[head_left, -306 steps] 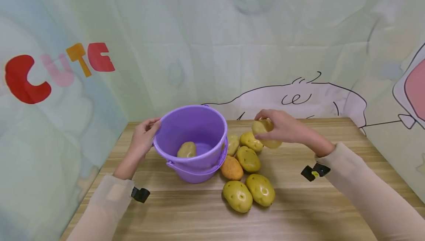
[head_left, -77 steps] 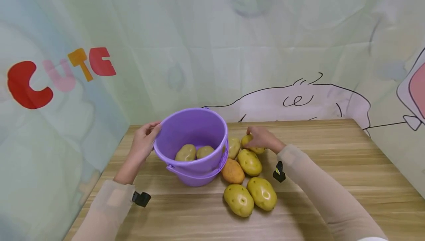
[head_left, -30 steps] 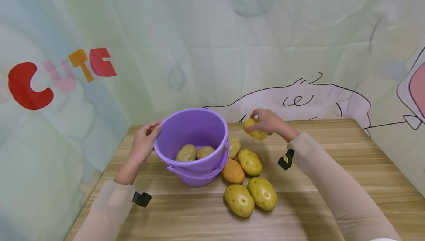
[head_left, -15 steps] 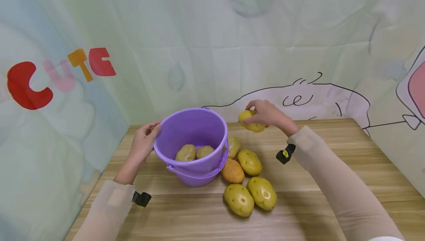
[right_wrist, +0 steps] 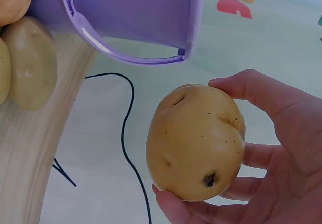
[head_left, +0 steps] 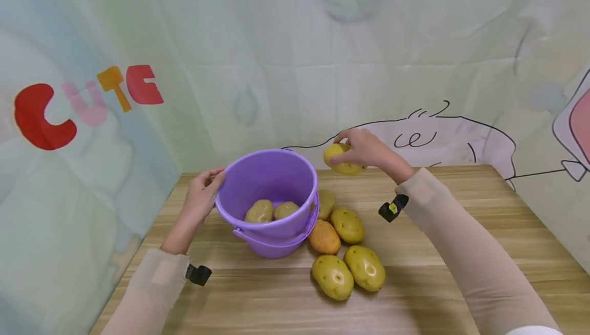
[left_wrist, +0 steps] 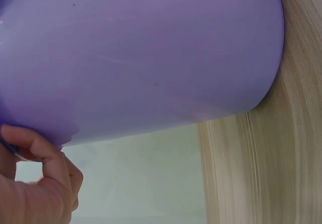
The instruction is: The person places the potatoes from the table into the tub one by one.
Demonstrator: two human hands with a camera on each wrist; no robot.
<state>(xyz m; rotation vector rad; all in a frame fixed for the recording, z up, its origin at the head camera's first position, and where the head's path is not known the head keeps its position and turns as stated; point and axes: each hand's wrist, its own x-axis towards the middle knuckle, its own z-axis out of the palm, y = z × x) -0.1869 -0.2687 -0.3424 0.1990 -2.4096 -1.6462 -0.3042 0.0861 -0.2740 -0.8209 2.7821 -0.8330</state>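
A purple bucket [head_left: 272, 236] stands tilted toward me on the table, its handle hanging down the front. My left hand [head_left: 199, 199] grips its rim at the left, thumb and fingers curled round the edge. Inside lie two potatoes, one left [head_left: 259, 212] and one right [head_left: 286, 210]. My right hand [head_left: 369, 149] holds a yellow potato [head_left: 335, 154] in the air, right of the bucket and about level with its rim. In the right wrist view the thumb and fingers span this potato [right_wrist: 196, 143], which has a dark spot.
Right of the bucket, several potatoes lie on the wood-grain table [head_left: 442, 253]: a brownish-orange one [head_left: 324, 237], a yellow-green one [head_left: 348, 225], a paler one behind [head_left: 326, 204], and two at the front [head_left: 333, 277]. A printed curtain [head_left: 258, 68] hangs behind.
A second potato has gone into the bucket since the earliest frame. My right hand has lifted another from the pile's back, raising it and moving it left. My left hand stays on the rim.
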